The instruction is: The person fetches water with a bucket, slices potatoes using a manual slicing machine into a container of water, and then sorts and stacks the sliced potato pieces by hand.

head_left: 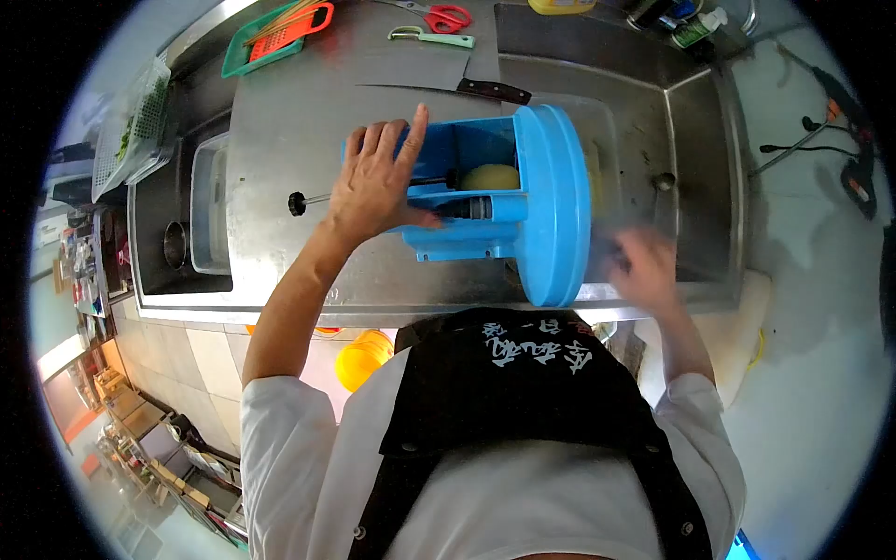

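A blue hand-cranked vegetable slicer (553,205) with a large round disc housing lies across the steel counter in front of me. My left hand (373,182) grips the left end of its frame, thumb on the near side and fingers over the top. Inside the trough sits a pale, rounded vegetable (491,178), partly hidden by the frame. A metal rod with a black knob (297,203) sticks out to the left. Just right of the disc, my right hand (644,266) is blurred by motion, its fingers curled; whatever they close around is hidden.
Beyond the slicer lie a knife (493,91), a peeler (431,37) and red-handled scissors (448,17). A green basket (266,47) holds an orange grater (294,30). A sink (705,168) is on the right; a clear plastic tub (211,205) stands left.
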### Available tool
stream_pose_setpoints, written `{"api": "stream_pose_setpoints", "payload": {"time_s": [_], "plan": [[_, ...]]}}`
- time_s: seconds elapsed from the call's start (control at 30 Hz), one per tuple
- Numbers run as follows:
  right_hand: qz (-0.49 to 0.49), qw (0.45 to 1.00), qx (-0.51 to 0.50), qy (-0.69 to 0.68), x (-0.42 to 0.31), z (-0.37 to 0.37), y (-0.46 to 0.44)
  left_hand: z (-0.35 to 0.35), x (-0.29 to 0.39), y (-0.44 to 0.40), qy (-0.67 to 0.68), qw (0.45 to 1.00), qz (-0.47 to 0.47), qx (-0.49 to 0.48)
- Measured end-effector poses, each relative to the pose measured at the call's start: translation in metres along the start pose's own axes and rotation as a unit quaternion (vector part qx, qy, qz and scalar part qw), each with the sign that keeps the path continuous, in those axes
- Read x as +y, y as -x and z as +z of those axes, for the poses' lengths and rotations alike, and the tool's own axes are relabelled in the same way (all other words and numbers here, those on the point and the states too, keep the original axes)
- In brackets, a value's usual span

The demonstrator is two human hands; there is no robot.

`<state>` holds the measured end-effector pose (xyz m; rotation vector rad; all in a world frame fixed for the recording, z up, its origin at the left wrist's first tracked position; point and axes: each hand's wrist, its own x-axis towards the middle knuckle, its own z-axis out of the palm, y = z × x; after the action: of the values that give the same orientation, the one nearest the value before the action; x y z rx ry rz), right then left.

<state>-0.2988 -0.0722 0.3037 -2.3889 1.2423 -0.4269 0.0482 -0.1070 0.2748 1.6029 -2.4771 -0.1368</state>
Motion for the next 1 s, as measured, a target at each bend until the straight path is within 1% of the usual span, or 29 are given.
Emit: {"api": "stream_pose_setpoints", "payload": {"time_s": [0.07, 0.13, 0.2, 0.27, 0.3, 0.37, 0.43, 0.5, 0.6, 0.7, 0.77, 0.83, 0.9, 0.97, 1.0], "plan": [[-0.009, 0.998, 0.065, -0.015, 0.006, -0.004, -0.037, -0.002, 0.001, 0.001, -0.012, 1.000, 0.002, -0.008], [-0.042, 0.994, 0.097, -0.032, 0.021, -0.003, -0.077, -0.005, 0.002, 0.001, -0.018, 1.000, 0.003, -0.010], [-0.018, 0.992, 0.077, -0.100, 0.056, 0.024, -0.107, -0.005, 0.002, 0.001, -0.016, 1.000, 0.004, -0.008], [0.026, 0.981, -0.003, -0.191, 0.104, 0.083, -0.101, -0.006, 0.005, 0.002, -0.022, 1.000, -0.011, -0.012], [0.047, 0.971, -0.044, -0.232, 0.117, 0.097, -0.100, -0.006, 0.006, 0.003, -0.023, 0.999, -0.019, -0.012], [0.083, 0.979, -0.117, -0.145, 0.088, 0.091, -0.061, -0.006, 0.006, 0.004, -0.011, 1.000, -0.024, 0.003], [0.065, 0.985, -0.131, -0.091, 0.070, 0.091, -0.025, -0.006, 0.007, 0.006, 0.002, 1.000, -0.026, 0.013], [0.118, 0.970, -0.145, -0.156, 0.038, 0.067, -0.006, -0.006, 0.008, 0.003, 0.011, 1.000, -0.018, 0.015], [0.023, 0.981, -0.147, -0.124, 0.031, 0.050, 0.017, -0.004, 0.006, 0.003, -0.019, 1.000, -0.001, 0.017], [0.054, 0.989, -0.076, -0.110, 0.011, 0.008, 0.018, -0.004, 0.009, 0.003, -0.021, 1.000, -0.016, 0.012], [0.040, 0.993, -0.004, -0.112, 0.011, -0.009, -0.008, -0.006, 0.011, 0.003, -0.020, 1.000, -0.015, 0.005], [-0.026, 0.987, 0.067, -0.143, 0.014, -0.015, -0.049, -0.007, 0.012, 0.003, -0.019, 1.000, -0.010, 0.003], [-0.092, 0.983, 0.068, -0.142, 0.044, -0.007, -0.093, -0.003, 0.011, 0.003, -0.019, 1.000, -0.004, 0.008], [-0.022, 0.988, 0.012, -0.153, 0.074, 0.022, -0.121, -0.003, 0.015, 0.004, -0.016, 1.000, -0.019, -0.003], [-0.020, 0.980, 0.004, -0.197, 0.091, 0.044, -0.123, -0.004, 0.017, 0.002, -0.016, 0.999, -0.027, -0.005]]}}
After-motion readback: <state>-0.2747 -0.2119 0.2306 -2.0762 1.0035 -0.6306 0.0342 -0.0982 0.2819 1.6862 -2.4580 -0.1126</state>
